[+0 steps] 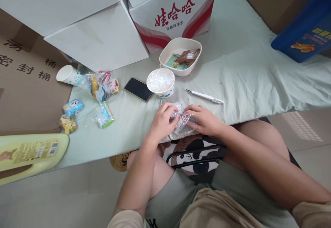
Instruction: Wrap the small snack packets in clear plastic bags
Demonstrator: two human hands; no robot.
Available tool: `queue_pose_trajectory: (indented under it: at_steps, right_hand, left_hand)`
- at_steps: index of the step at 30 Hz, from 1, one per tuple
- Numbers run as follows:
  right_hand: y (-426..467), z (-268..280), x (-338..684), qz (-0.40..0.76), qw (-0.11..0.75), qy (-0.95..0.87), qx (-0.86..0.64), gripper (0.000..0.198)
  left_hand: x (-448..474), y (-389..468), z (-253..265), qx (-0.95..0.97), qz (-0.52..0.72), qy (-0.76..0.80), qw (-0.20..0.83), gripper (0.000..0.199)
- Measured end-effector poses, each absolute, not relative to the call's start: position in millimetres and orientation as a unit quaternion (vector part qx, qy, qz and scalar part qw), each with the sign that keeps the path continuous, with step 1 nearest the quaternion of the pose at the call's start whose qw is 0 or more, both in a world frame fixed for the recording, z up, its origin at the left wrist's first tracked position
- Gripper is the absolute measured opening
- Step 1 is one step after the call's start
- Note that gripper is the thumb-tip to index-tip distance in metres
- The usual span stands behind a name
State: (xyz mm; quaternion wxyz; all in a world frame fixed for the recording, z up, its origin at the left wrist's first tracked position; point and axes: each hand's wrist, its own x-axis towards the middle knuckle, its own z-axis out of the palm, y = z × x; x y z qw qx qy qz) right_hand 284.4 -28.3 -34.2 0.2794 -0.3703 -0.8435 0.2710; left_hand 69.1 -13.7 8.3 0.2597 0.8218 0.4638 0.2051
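Two hands meet at the near edge of the cloth (245,86), and between them sits the crinkled clear plastic (183,123), right in the middle of my feed. On the left hand (165,119), I read thumb and fingers as clamped on the film; on the right hand (208,119), the fingers are curled around the other side, thumb a little apart from them, and I cannot tell whether they pinch it or merely touch.

Film this thin asks for a light touch, I'd judge: anchor with the left, work with right fingertips only, ease the folds apart, no yanking, since a sudden tear would throw both wrists outward.

Now the room around us! The table edge runs just below the plastic, so I favour keeping it up over the cloth. Straight ahead, the film-topped paper cup (166,93) stands near the left fingers, with the phone (138,89) beside it and the white bowl (172,47) beyond. A pen (204,96) lies just past the right knuckles. Best open stretch? Bare cloth to the right, beyond that pen.
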Motion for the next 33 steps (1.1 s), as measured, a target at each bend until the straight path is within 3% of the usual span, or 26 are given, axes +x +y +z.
queue_pose_trajectory:
  at_steps: [33]
  right_hand:
    - [-28.9, -33.9, 284.8, 0.279, 0.281, -0.841, -0.369, 0.020]
  left_hand:
    - [68.7, -13.4, 7.5, 0.825, 0.204, 0.461, 0.255, 0.013]
